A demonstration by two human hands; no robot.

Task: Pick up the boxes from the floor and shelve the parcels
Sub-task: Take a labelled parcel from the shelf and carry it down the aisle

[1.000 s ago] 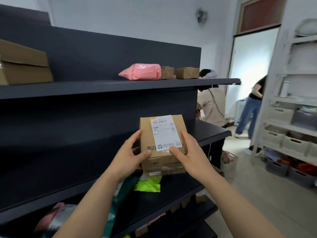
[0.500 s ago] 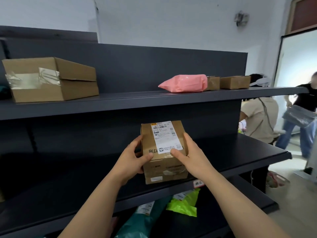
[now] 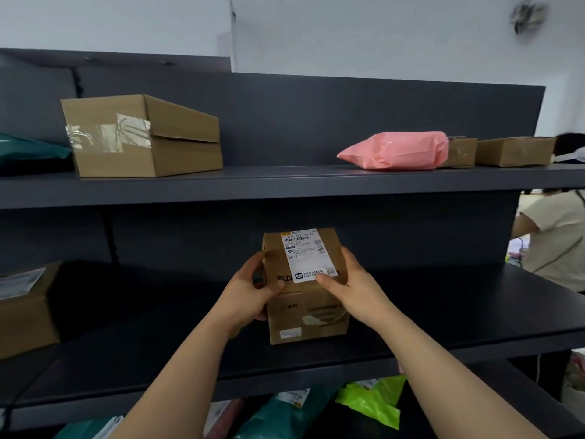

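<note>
I hold a small brown cardboard box (image 3: 305, 315) with a white shipping label on its top, over the middle dark shelf (image 3: 443, 318). My left hand (image 3: 250, 289) grips its left side, thumb on the top. My right hand (image 3: 351, 285) grips its right side, thumb on the label's lower corner. The box's bottom edge looks level with the shelf board; I cannot tell whether it rests on it.
The upper shelf (image 3: 269, 182) carries a taped cardboard box (image 3: 142, 137), a pink bag (image 3: 399, 150) and two small boxes (image 3: 512, 150). Another box (image 3: 25, 308) sits at the middle shelf's left end. Green and teal mailers (image 3: 370, 400) lie below. A person (image 3: 557, 236) stands at right.
The view has swung left and closer to the shelving. Both hands have carried the box forward over the middle shelf, keeping the same grip.
</note>
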